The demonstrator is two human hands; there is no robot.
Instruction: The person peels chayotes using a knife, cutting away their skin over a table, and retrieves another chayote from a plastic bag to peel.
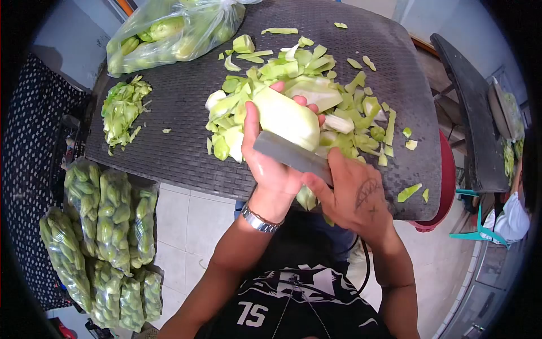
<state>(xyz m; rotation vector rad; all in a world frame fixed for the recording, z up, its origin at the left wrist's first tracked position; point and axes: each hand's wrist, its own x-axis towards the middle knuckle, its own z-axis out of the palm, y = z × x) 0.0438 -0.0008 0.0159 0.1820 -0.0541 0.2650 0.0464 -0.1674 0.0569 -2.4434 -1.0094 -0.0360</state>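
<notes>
A large, pale peeled vegetable [285,120] rests in my left hand [262,161], whose fingers wrap round its far side. My right hand [353,189] grips a knife [291,154] with a broad grey blade. The blade lies across the near end of the vegetable, over my left palm; whether it touches the flesh I cannot tell. Beneath and around my hands, green peel pieces [357,118] are heaped on the dark woven table [180,152]. Another pale peeled piece [316,93] lies in the heap just beyond the held one.
A clear plastic bag [186,34] of green vegetables lies at the table's far left. Shredded green peel [121,113] sits near the left edge. Several filled bags [113,220] are on the floor at lower left. A red tub [446,175] stands beside the table's right edge.
</notes>
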